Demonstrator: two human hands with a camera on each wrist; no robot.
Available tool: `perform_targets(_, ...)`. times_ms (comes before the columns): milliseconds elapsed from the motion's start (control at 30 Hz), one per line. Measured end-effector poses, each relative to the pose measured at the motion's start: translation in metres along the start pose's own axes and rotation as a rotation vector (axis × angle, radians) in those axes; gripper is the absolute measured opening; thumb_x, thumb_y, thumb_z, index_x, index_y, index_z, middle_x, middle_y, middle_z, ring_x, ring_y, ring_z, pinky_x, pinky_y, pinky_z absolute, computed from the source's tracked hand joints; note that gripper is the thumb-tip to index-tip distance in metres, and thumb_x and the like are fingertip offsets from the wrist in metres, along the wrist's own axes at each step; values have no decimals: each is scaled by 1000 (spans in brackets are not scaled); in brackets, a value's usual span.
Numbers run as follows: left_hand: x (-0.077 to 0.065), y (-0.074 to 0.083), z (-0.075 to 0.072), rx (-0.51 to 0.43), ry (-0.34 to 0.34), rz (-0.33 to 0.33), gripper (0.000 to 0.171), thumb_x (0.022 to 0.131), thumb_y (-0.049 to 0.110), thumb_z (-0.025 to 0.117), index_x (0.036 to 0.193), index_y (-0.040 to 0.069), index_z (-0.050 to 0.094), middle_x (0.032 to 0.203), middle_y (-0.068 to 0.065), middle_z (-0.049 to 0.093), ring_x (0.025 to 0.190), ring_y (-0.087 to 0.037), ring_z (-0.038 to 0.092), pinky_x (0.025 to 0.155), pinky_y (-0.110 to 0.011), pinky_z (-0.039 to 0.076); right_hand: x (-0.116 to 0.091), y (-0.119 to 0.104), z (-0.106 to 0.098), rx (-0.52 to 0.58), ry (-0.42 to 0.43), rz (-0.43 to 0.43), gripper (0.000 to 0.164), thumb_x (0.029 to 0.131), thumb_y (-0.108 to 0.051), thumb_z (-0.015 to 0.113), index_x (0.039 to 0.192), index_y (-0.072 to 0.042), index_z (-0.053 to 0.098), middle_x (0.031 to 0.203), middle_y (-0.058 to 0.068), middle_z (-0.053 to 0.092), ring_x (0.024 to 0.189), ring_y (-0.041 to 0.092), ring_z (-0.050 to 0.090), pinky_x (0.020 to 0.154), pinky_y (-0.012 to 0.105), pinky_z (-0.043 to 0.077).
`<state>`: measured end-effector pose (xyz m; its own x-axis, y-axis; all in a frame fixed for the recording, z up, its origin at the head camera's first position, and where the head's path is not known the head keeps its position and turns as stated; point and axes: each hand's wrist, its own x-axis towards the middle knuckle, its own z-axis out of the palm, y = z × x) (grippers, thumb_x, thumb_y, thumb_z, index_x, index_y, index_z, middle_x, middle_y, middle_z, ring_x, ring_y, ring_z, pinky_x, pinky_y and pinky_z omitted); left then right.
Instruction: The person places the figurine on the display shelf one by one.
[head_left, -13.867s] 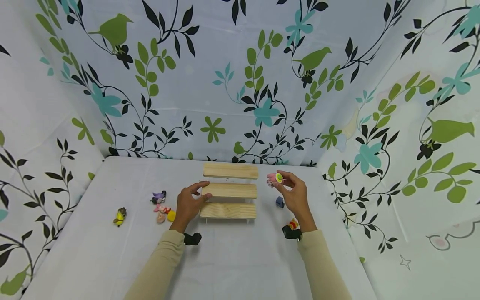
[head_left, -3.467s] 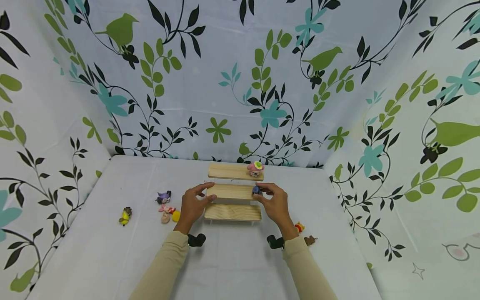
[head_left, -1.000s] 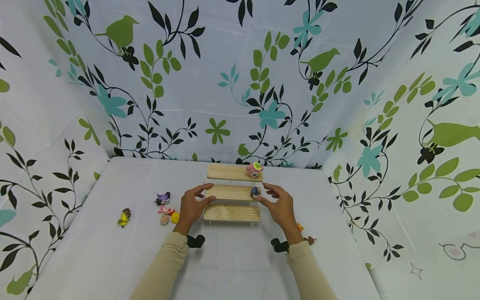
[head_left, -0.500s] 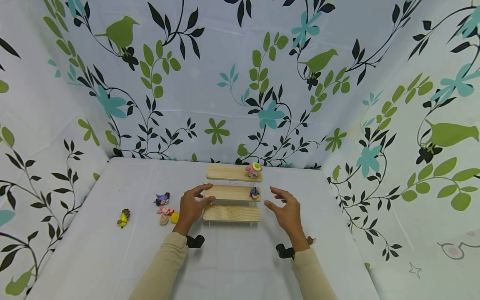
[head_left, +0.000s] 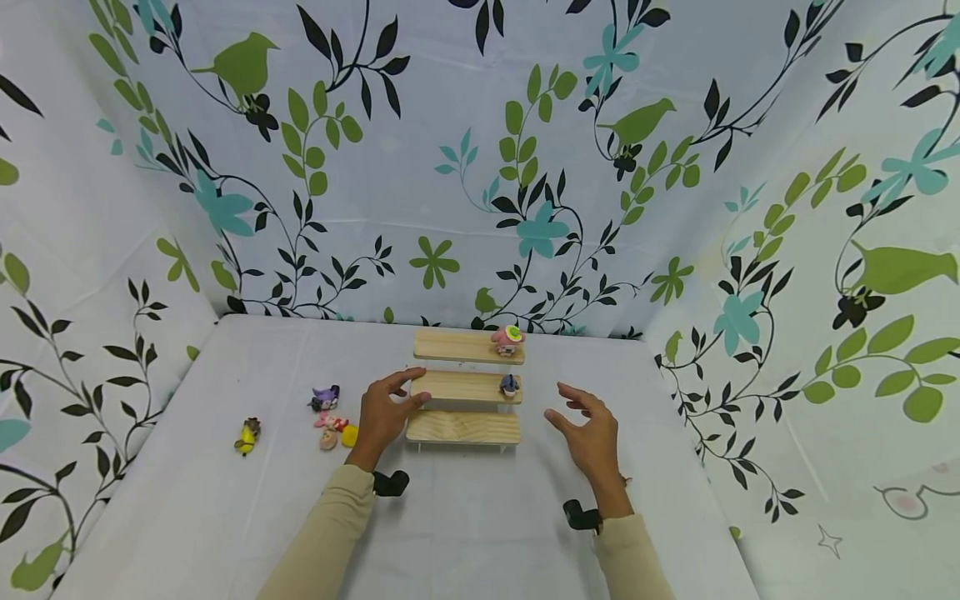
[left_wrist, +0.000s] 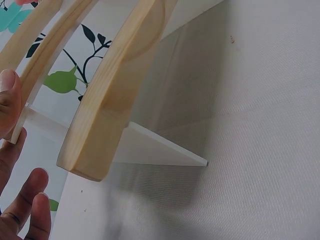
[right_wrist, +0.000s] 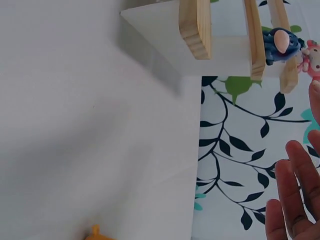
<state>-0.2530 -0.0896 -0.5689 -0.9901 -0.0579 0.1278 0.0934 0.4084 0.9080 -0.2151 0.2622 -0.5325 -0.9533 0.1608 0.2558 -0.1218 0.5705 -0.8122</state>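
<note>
A three-tier wooden display shelf (head_left: 463,427) with white supports stands on the white-covered table. My left hand (head_left: 382,417) grips the left end of its middle plank (head_left: 457,385), thumb and index finger at the edge. At that plank's right end sits a small blue donkey figurine (head_left: 509,385), seen from the side in the right wrist view. A pink figurine (head_left: 507,340) with a green and yellow piece on it stands on the top plank's right end. My right hand (head_left: 591,432), fingers spread and holding nothing, is in the air right of the shelf.
Left of the shelf lie a purple-and-black figurine (head_left: 325,397), a pink one (head_left: 330,420) and a yellow round piece (head_left: 349,435). Farther left is a yellow figurine (head_left: 247,436). An orange thing (right_wrist: 99,235) peeks in at the right wrist view's bottom edge. Patterned curtain (head_left: 420,167) surrounds the table.
The pink figurine, then the blue donkey, went from my right hand onto the shelf. My right hand has let go of the donkey and drawn away rightward. My left hand has stayed on the shelf.
</note>
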Motion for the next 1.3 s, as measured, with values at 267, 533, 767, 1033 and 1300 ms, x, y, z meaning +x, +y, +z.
perform_targets(267, 0, -1, 1, -3, -3, -3, 45, 93, 31, 84, 137, 26, 74, 144, -2, 70, 111, -31, 65, 86, -39, 50, -10, 14, -11, -22, 30, 13, 52, 84, -19, 93, 133, -22, 75, 129, 2, 77, 115, 25, 68, 102, 44, 44)
perform_targets(533, -1, -3, 2, -11, -11, -3, 45, 93, 31, 83, 137, 28, 74, 145, -2, 69, 112, -31, 65, 82, -38, 51, -21, 25, -24, -26, 51, 68, 53, 83, -19, 93, 133, -22, 75, 131, 2, 77, 116, 25, 67, 104, 45, 43)
perform_targets(767, -2, -3, 2, -10, -4, 4, 45, 93, 31, 83, 136, 27, 74, 144, -2, 70, 110, -31, 65, 83, -38, 50, -28, 30, -32, -54, 72, 107, 52, 84, -19, 92, 132, -22, 75, 131, 2, 76, 118, 24, 66, 104, 40, 42)
perform_targets(1033, -1, -6, 2, -12, -4, 20, 46, 93, 31, 83, 137, 26, 74, 144, -3, 70, 109, -31, 66, 85, -39, 50, -35, 37, -38, -61, 90, 134, 51, 85, -17, 92, 132, -21, 75, 130, 4, 77, 116, 24, 64, 105, 41, 40)
perform_targets(1300, 1, -5, 0, -10, 12, 30, 45, 92, 32, 84, 136, 27, 75, 144, -3, 70, 108, -31, 66, 84, -40, 50, -39, 43, -43, -61, 73, 180, 51, 86, -19, 91, 134, -21, 74, 132, 6, 75, 119, 26, 62, 109, 47, 39)
